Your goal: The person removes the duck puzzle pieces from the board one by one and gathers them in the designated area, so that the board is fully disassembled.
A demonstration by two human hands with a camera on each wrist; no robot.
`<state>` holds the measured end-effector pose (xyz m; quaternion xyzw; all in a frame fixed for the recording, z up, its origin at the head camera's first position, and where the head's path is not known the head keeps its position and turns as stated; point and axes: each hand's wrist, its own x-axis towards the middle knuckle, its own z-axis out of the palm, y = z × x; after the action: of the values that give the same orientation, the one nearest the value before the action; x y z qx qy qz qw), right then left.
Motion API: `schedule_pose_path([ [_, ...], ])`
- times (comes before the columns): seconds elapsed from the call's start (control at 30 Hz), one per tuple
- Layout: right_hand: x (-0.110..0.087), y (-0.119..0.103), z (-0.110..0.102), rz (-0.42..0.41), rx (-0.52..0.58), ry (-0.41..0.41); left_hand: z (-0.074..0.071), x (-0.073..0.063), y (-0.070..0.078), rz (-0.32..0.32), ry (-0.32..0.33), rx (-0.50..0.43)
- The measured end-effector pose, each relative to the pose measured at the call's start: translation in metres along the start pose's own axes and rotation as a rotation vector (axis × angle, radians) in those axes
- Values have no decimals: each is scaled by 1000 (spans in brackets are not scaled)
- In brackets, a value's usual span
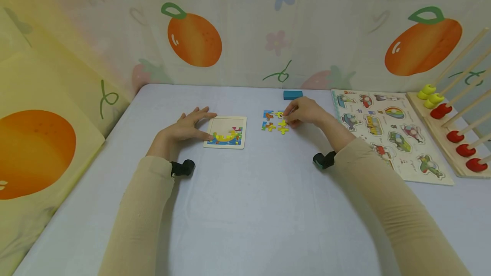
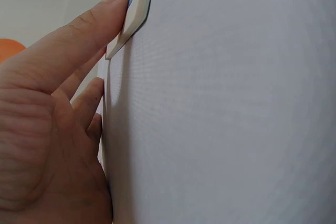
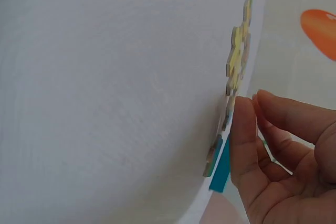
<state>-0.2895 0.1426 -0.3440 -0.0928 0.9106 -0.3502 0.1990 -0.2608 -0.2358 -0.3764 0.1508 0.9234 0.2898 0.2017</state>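
Note:
A small wooden puzzle tray [image 1: 225, 146] with a light rim lies left of centre, its lower part filled with a colourful picture and its upper part bare. My left hand [image 1: 183, 130] rests at its left side, fingers stretched out, the thumb [image 2: 79, 45] touching the tray's edge. To the right lie several loose jigsaw pieces [image 1: 283, 127], yellow, blue and orange. Over their right side is my right hand [image 1: 304, 112], fingers bent and fingertips [image 3: 244, 111] close together at the pieces. Whether they pinch one is hidden.
Behind the pieces lies a blue block [image 1: 293, 95]. A picture puzzle board [image 1: 406, 161] with vehicles is at the right, beside a wooden peg stand [image 1: 449, 148] with yellow and red beads. A patterned cloth [image 1: 245, 46] hangs behind the white table [image 1: 253, 216].

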Motion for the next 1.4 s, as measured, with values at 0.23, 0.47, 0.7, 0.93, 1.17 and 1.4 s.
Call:
schedule_pose_path([
  [0.23, 1, -4, -1, -8, 20, 71, 0, -1, 0, -1, 5, 4],
  [0.47, 0, -11, 4, -19, 76, 105, -1, -2, 1, 4, 0, 3],
  [0.7, 1, -22, 16, -44, 155, 95, 0, 0, 0, 0, -6, 15],
  [0.93, 1, -34, 29, -95, 159, 80, -1, 2, -2, 5, -7, 16],
  [1.17, 3, -47, 43, -125, 146, 41, 0, 2, -2, 1, -1, 15],
  [1.4, 6, -59, 56, -160, 93, 11, 0, 2, -2, -4, 1, 9],
])
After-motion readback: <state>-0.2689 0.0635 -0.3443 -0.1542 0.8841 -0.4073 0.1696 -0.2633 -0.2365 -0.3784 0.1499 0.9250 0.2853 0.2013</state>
